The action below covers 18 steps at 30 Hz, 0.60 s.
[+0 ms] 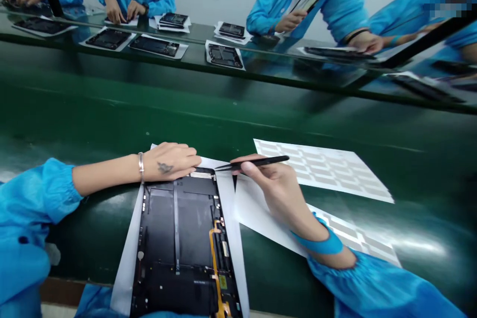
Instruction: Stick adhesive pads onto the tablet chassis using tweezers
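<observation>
My left hand (167,162) rests flat, fingers together, across the top end of a black tablet housing (179,228) with an orange flex cable (213,253). The housing lies on white paper (233,243) at the near edge of the green counter (283,278). My right hand (278,194) pinches black tweezers (261,162), tips just above the housing, beside a sheet of white die-cut labels (320,171).

Bright, even light from above, white glare on the green table (404,246) beyond the right hand (283,198), faint soft shadow beneath the hand, sharp focus, wide-angle bending toward the frame edges
</observation>
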### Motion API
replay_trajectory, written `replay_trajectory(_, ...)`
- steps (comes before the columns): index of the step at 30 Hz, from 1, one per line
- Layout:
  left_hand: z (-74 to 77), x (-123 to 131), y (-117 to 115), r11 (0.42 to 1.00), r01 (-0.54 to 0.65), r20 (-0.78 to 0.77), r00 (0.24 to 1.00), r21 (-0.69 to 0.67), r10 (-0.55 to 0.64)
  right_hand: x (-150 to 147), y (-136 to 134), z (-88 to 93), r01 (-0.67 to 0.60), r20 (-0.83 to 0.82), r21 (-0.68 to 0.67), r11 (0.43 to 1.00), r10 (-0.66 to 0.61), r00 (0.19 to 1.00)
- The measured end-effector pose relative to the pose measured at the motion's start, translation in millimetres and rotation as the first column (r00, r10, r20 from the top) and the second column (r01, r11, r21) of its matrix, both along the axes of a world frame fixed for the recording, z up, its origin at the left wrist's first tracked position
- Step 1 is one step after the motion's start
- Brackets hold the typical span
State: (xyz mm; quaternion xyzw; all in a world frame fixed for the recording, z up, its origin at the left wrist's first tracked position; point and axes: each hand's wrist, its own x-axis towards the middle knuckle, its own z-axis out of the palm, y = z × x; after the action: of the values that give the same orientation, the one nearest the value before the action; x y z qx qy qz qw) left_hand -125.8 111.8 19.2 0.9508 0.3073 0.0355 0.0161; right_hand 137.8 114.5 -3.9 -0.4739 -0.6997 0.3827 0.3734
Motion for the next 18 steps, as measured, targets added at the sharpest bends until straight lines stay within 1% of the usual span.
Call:
replay_trajectory(2, 10.3, 7.8, 14.0, 0.981, 0.007, 0.011, 1.0, -0.195, -0.005, -0.7, 0.6, -2.3, 0.087, -0.08, -0.016, 0.996, -0.088, 0.993)
replay_trajectory(4, 21.5, 14.3, 26.0, 0.931, 0.009, -0.019, 1.0, -0.365, -0.018, -1.4, 1.5, -2.4, 0.141, -0.127, -0.018, 0.99, -0.142, 0.982)
replay_trajectory(5, 26.6, 17.4, 30.7, 0.906, -0.005, -0.056, 0.998, -0.423, -0.021, -1.8, 2.1, -1.9, 0.157, -0.142, -0.015, 0.988, -0.157, 0.977)
replay_trajectory(7, 33.9, 23.4, 36.8, 0.876, -0.044, -0.142, 0.989, -0.481, -0.028, -2.5, 2.7, -0.4, 0.175, -0.167, -0.001, 0.984, -0.173, 0.971)
replay_trajectory(9, 36.0, 29.8, 39.3, 0.874, -0.061, -0.182, 0.983, -0.482, -0.032, -3.6, 1.8, 1.7, 0.189, -0.191, 0.031, 0.982, -0.179, 0.965)
replay_trajectory(12, 29.4, 39.5, 38.9, 0.91, -0.05, -0.153, 0.988, -0.411, -0.015, -7.2, -5.1, 5.3, 0.155, -0.216, 0.119, 0.981, -0.126, 0.968)
replay_trajectory(14, 21.6, 44.4, 37.5, 0.938, -0.087, -0.131, 0.99, -0.335, 0.045, -11.7, -13.0, 6.5, 0.068, -0.183, 0.202, 0.977, -0.031, 0.983)
replay_trajectory(15, 17.6, 45.5, 36.6, 0.944, -0.114, -0.115, 0.99, -0.309, 0.082, -14.3, -17.2, 6.1, 0.005, -0.135, 0.249, 0.969, 0.029, 0.99)
replay_trajectory(16, 13.8, 45.3, 35.5, 0.945, -0.136, -0.086, 0.99, -0.299, 0.116, -16.8, -21.1, 4.9, -0.066, -0.067, 0.294, 0.953, 0.09, 0.994)
replay_trajectory(18, 7.4, 40.0, 32.4, 0.932, -0.137, 0.007, 0.989, -0.337, 0.148, -20.9, -27.1, 0.4, -0.204, 0.088, 0.353, 0.913, 0.184, 0.979)
